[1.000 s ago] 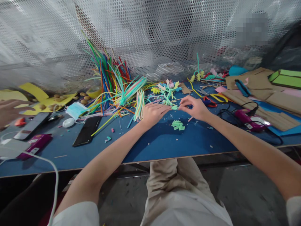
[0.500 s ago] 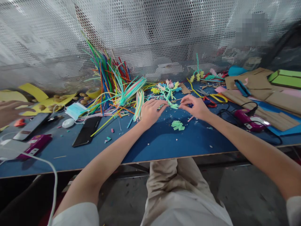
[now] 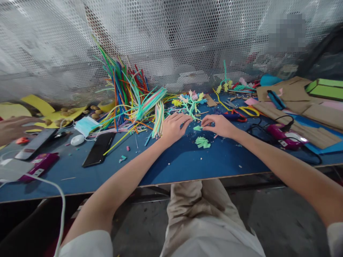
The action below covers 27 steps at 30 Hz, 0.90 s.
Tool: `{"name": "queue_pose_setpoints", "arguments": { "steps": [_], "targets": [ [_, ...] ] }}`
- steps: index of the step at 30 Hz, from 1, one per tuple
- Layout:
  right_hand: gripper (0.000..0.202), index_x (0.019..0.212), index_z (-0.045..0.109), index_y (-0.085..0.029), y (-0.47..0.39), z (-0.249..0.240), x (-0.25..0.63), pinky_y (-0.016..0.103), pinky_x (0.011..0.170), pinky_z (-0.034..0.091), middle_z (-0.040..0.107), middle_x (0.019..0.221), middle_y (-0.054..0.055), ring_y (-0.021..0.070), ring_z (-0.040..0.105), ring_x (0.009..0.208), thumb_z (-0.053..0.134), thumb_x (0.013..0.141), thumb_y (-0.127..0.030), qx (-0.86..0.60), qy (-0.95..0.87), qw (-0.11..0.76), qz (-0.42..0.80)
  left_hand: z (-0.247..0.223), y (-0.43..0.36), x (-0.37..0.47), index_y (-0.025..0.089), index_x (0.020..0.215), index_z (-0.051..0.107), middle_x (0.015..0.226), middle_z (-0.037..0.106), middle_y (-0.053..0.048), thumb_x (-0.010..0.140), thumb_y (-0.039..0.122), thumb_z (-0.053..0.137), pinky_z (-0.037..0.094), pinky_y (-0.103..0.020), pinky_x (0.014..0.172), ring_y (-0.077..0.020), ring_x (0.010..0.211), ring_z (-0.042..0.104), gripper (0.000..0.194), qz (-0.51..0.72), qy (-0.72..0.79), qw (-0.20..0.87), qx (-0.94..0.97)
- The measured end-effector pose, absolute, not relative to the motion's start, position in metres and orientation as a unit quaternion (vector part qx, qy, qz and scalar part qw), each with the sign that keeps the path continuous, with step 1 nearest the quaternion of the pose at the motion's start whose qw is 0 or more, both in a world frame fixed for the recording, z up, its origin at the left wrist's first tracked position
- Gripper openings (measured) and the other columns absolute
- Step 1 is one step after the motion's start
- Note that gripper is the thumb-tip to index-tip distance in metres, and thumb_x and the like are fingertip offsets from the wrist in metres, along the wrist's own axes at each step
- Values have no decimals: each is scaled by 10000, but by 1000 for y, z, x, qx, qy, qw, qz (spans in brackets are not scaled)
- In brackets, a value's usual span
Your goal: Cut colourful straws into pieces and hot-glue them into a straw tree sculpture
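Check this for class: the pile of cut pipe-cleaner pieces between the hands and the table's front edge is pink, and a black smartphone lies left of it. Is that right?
Not quite: the head view shows the pile of cut pipe-cleaner pieces is light green, not pink. The black smartphone does lie left of it.

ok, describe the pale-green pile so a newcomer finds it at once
On the blue table, go from between the left hand and right hand toward the front edge. There lies the pale-green pile: short pieces heaped together, unlike the smaller green bit by the right hand.
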State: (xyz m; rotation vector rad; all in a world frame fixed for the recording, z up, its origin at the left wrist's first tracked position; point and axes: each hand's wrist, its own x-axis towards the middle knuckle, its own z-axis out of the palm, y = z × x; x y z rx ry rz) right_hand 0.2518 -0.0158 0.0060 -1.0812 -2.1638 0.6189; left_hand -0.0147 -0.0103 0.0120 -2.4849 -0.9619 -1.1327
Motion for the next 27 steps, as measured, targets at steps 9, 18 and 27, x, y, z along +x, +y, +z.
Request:
{"name": "queue_pose_setpoints", "arguments": {
  "steps": [9,18,27],
  "targets": [
    [226,1049,724,-231,-12,3,254,385,844,517,812,1033,56,244,720,924,748,895,-394,-405,-833,315,206,9,-8,-14,234,1061,783,1051,819,-39,1076,399,573,507,-334,871,-191,988,732,268,-380,-341,116,-852],
    [238,1070,725,-226,-11,3,255,378,840,507,802,1034,60,236,696,924,736,906,-398,-399,-841,307,198,7,-6,-14,263,995,784,994,820,-7,1014,457,678,510,-335,869,-178,947,749,222,-378,-329,105,-859],
    [164,985,755,-215,-19,12,252,392,837,504,769,960,77,230,654,861,639,955,-328,-373,-844,366,120,1,-9,-8,245,1252,736,1141,804,-42,949,520,745,558,-406,1058,-165,872,740,409,-422,-315,1,-850]
  ]
}}
